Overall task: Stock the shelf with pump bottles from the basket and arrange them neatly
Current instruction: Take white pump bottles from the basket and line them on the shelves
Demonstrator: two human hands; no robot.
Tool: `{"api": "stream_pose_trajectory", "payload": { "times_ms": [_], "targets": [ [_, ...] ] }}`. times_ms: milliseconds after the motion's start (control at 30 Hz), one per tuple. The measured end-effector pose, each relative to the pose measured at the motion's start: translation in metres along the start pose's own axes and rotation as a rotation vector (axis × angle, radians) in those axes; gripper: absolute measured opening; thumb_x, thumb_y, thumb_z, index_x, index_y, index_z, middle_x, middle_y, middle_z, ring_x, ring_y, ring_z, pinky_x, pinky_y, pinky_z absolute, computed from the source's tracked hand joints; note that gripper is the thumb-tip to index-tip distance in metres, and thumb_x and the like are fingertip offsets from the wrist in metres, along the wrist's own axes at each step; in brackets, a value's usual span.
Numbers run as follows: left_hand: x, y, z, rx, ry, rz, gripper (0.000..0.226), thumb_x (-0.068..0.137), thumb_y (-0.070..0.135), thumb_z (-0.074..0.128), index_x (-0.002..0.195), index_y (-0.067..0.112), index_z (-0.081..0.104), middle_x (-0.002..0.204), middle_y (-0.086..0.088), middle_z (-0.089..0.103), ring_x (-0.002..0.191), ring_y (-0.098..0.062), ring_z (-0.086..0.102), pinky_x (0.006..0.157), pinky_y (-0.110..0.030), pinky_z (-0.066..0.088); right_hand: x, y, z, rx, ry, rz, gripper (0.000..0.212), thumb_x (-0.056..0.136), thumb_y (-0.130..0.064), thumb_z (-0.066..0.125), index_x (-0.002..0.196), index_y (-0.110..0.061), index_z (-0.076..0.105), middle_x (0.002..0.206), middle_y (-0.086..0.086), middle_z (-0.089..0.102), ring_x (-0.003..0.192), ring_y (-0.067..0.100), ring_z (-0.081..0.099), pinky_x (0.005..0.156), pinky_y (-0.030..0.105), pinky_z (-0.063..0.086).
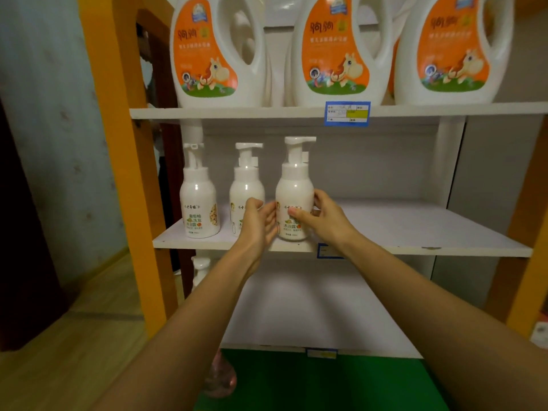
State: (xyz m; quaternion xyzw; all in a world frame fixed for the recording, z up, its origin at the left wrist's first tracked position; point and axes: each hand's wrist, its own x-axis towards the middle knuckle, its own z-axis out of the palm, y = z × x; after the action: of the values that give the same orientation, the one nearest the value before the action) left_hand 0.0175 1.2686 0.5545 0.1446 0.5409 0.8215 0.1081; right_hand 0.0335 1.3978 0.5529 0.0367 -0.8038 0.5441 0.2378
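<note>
Three white pump bottles stand in a row near the front edge of the middle shelf [415,229]. The left bottle [199,200] and the middle bottle [246,185] stand free, with more pump heads showing behind them. The right bottle [294,191] stands upright between my hands. My left hand [257,223] presses its left side, partly covering the middle bottle's label. My right hand [321,218] wraps its right side, thumb across the label. The basket is out of sight.
The top shelf [267,112] carries three large white detergent jugs [216,48] with orange labels and a blue price tag [347,113]. An orange frame post [127,161] runs down the left. The lower shelf [311,315] is bare, with a green surface [326,381] beneath.
</note>
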Motion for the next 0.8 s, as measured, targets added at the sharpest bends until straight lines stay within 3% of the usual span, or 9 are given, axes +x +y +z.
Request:
{"api": "stream_pose_trajectory", "payload": {
  "times_ms": [100,233,300,367,467,533,633,700,800],
  "targets": [
    [0.009,-0.007,0.002,0.013,0.019,-0.010,0.054,0.092,0.027,0.018,0.137,0.003,0.036,0.145,-0.014,0.041,0.132,-0.024,0.041,0.111,-0.034,0.032,0.006,0.010,0.002,-0.027,0.001,0.028,0.063,0.082,-0.025,0.065,0.135,-0.011,0.033,0.136,0.007,0.049,0.117,0.022,0.052,0.094,0.034,0.046],
    [0.015,-0.011,0.006,0.069,0.004,0.021,0.050,0.094,0.023,0.018,0.133,0.001,0.040,0.132,-0.008,0.050,0.126,-0.022,0.045,0.098,-0.029,0.036,0.013,0.019,0.003,-0.037,0.001,0.032,0.061,0.085,-0.027,0.062,0.135,-0.011,0.032,0.134,0.008,0.050,0.114,0.020,0.053,0.095,0.034,0.047],
    [0.018,-0.013,0.009,0.089,-0.001,0.038,0.043,0.093,0.022,0.019,0.114,0.006,0.053,0.111,-0.005,0.054,0.106,-0.016,0.054,0.090,-0.025,0.041,0.016,0.022,0.004,-0.061,-0.003,0.032,0.060,0.086,-0.028,0.059,0.135,-0.010,0.031,0.133,0.009,0.051,0.113,0.020,0.053,0.093,0.032,0.046],
    [0.022,-0.014,0.010,0.107,0.020,0.034,0.035,0.092,0.020,0.020,0.083,0.013,0.053,0.093,-0.001,0.058,0.083,-0.010,0.057,0.073,-0.017,0.050,0.019,0.024,0.004,-0.090,-0.007,0.041,0.060,0.087,-0.031,0.058,0.136,-0.010,0.031,0.130,0.010,0.053,0.113,0.023,0.055,0.091,0.032,0.047],
    [0.020,-0.016,0.012,0.223,0.071,0.062,0.033,0.092,0.019,0.025,0.069,0.016,0.049,0.076,-0.002,0.057,0.074,-0.012,0.055,0.060,-0.020,0.050,0.018,0.022,0.005,-0.209,0.012,0.022,0.056,0.085,-0.031,0.060,0.131,-0.009,0.036,0.127,0.013,0.055,0.114,0.027,0.055,0.094,0.037,0.046],
    [0.009,-0.022,0.010,0.553,0.137,0.193,0.029,0.093,0.019,0.031,0.079,0.013,0.056,0.084,-0.004,0.060,0.078,-0.014,0.055,0.069,-0.024,0.044,0.006,0.024,0.007,-0.312,0.095,-0.077,0.054,0.084,-0.029,0.060,0.129,-0.008,0.038,0.129,0.014,0.052,0.117,0.029,0.051,0.098,0.041,0.043],
    [-0.019,-0.045,0.001,0.842,0.229,0.586,0.030,0.089,0.017,0.042,0.116,0.007,0.053,0.116,-0.005,0.055,0.100,-0.010,0.049,0.083,-0.014,0.042,-0.037,0.032,0.007,-0.318,0.292,-0.265,0.040,0.087,-0.018,0.055,0.125,-0.009,0.045,0.129,0.009,0.048,0.116,0.018,0.048,0.094,0.029,0.045],
    [-0.041,-0.071,-0.009,0.910,0.224,0.782,0.032,0.083,0.015,0.044,0.111,0.004,0.054,0.113,-0.011,0.057,0.102,-0.014,0.051,0.086,-0.018,0.041,-0.072,0.050,0.005,-0.241,0.340,-0.333,0.024,0.087,-0.009,0.050,0.111,-0.008,0.053,0.118,0.007,0.054,0.105,0.014,0.053,0.086,0.024,0.050],
    [-0.062,-0.127,-0.027,1.022,0.090,0.745,0.034,0.079,0.016,0.042,0.106,0.002,0.056,0.108,-0.016,0.059,0.100,-0.021,0.053,0.084,-0.019,0.036,-0.125,0.103,0.004,-0.303,0.304,-0.342,0.020,0.086,-0.004,0.045,0.102,-0.007,0.058,0.106,0.009,0.060,0.095,0.017,0.056,0.079,0.024,0.049]
  ]
}}
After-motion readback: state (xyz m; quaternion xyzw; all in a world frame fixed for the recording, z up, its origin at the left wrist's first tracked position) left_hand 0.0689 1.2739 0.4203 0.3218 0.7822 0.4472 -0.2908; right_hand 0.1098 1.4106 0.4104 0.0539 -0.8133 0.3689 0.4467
